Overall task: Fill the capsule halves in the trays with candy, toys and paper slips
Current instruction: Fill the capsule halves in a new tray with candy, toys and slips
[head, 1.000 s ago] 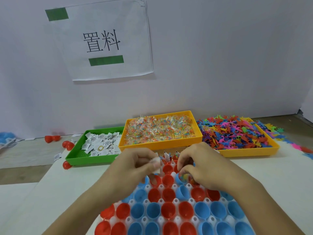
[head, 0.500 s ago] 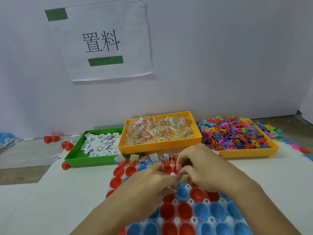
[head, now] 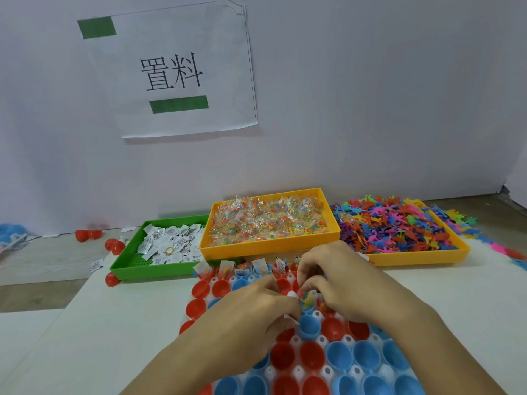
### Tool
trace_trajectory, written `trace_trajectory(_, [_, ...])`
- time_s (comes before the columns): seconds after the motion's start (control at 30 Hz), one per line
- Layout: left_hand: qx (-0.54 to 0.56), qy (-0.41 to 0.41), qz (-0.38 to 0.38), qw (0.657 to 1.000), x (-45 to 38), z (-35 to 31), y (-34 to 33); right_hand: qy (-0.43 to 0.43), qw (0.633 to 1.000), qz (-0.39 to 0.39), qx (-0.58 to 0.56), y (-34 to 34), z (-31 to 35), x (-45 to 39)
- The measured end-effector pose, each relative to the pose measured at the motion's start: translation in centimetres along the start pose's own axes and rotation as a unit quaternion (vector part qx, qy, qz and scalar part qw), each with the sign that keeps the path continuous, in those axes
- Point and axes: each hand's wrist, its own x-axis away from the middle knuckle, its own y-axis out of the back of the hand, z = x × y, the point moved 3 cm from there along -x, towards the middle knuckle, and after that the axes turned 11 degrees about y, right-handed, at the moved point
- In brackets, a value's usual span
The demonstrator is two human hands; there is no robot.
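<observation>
Carried on a white table (head: 456,303): capsule-half tray (head: 298,373) at six o'clock, green tray of paper slips (head: 134,269) at ten, orange candy tray (head: 268,246) at twelve, orange toy tray (head: 422,256) at two.

We see glossy, smooth plastic in the red and blue capsule halves (head: 339,356), seated in a white moulded plastic holder tray (head: 298,372). The green tray (head: 148,270) and the orange tray (head: 271,245) look like hard, slightly shiny plastic with perforated floors. The candy packets (head: 265,218) wear clear, crinkled film. The toys (head: 390,226) seem soft and rubbery. The paper slips (head: 168,243) and wall sign (head: 176,69) are matt paper. The tabletop (head: 99,332) is matt white.
</observation>
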Motion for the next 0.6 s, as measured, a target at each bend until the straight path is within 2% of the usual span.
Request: trace_trajectory(0.6, [0.021,0.011,-0.001,1.0,0.06,0.0,0.31,0.015,1.0,0.006,-0.005,-0.32,-0.1,0.07])
